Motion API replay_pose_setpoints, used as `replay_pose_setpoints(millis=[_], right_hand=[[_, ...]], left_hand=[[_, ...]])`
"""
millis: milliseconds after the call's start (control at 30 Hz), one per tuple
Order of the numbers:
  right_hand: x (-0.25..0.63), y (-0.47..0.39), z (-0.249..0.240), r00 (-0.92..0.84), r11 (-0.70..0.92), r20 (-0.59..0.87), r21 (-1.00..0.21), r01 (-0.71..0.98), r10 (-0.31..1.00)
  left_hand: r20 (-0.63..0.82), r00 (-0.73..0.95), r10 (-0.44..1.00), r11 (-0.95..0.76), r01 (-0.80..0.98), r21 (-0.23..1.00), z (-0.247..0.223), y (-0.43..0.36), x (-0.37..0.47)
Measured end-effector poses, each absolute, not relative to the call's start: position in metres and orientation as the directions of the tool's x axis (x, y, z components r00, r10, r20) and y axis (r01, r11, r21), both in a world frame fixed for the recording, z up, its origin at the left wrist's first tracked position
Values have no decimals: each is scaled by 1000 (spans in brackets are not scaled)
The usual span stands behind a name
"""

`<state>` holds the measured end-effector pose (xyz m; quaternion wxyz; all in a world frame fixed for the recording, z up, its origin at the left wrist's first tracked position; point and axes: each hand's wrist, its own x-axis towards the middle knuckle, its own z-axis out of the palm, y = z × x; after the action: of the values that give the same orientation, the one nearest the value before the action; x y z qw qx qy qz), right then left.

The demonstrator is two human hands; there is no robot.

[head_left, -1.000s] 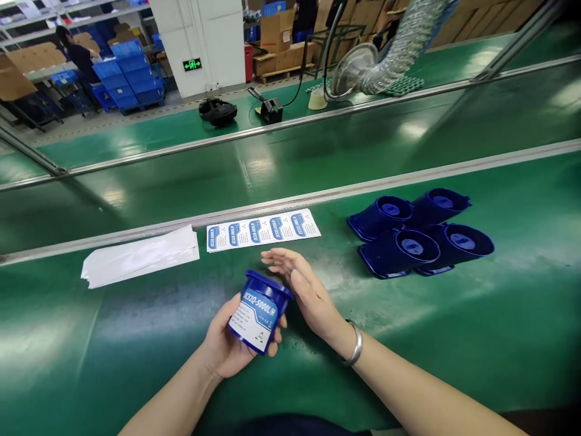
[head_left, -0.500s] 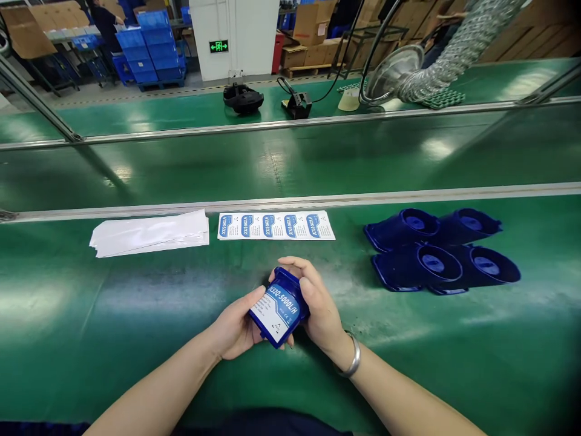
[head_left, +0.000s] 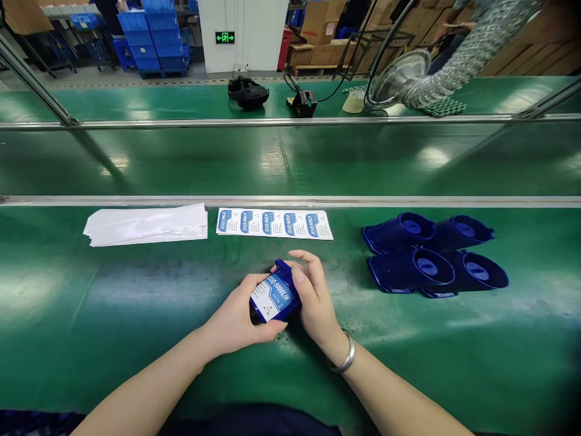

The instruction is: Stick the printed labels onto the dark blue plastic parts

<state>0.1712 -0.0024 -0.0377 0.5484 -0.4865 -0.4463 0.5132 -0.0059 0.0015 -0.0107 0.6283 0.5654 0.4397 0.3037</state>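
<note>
Between my hands, above the green bench, is a dark blue plastic housing with a blue and white label on its upward face. My left hand grips its left side, thumb along the near edge and fingers at the far-left edge. My right hand holds the right side, its thumb against the housing and the index finger raised over the top; some fingertips are hidden. Beyond the hands lies a sheet of labels with a row of several blue and white labels. Left of it are overlapping white paper strips.
Several matching blue housings lie grouped at the right of the green bench. A metal rail crosses behind. Past it are a black device, a small black stand and a silver flexible duct.
My left thumb has moved from the label's upper-left edge to the housing's near edge. The housing has tilted and turned slightly in my hands. The head view has shifted a little.
</note>
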Motion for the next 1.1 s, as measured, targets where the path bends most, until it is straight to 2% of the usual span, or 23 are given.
replay_pose_setpoints(millis=[67,133,200,267,367,433,533,700,800,867,967,1033,1100], right_hand=[[174,-1,-37,32,38,34,-992,-121,999],[176,-2,-35,-4,136,137,-986,-101,991],[177,-4,-33,-55,263,266,-963,-60,962],[176,-6,-33,-132,406,406,-913,-27,904],[173,-8,-34,-202,570,562,-821,-20,802],[172,-7,-36,-204,602,591,-798,-9,781],[172,-8,-38,-190,551,539,-835,12,821],[172,-10,-41,-133,425,420,-905,10,898],[170,-10,-41,-98,388,385,-922,16,918],[168,-9,-42,-68,393,390,-919,21,918],[167,-8,-43,-40,396,395,-918,23,918],[167,-8,-44,-40,392,391,-919,31,920],[167,-9,-43,-51,402,400,-914,60,915]], left_hand=[[-201,435,878,195,58,979,-9,2,-5],[-274,477,835,357,-90,930,-8,4,-5],[-384,497,778,552,-247,797,-8,8,-5],[-486,490,724,669,-326,668,-9,10,-6],[-540,512,668,738,-364,568,-13,11,-5],[-534,521,666,742,-388,547,-14,9,-4],[-525,487,698,712,-391,583,-13,5,-2],[-426,458,780,584,-290,758,-7,1,-1],[-365,443,819,454,-111,884,-7,-2,-1],[-278,379,883,274,66,959,-9,-4,0],[-133,314,940,62,227,972,-11,-5,2],[-144,314,939,83,198,977,-12,-4,1],[-240,357,903,242,40,969,-10,0,-1]])
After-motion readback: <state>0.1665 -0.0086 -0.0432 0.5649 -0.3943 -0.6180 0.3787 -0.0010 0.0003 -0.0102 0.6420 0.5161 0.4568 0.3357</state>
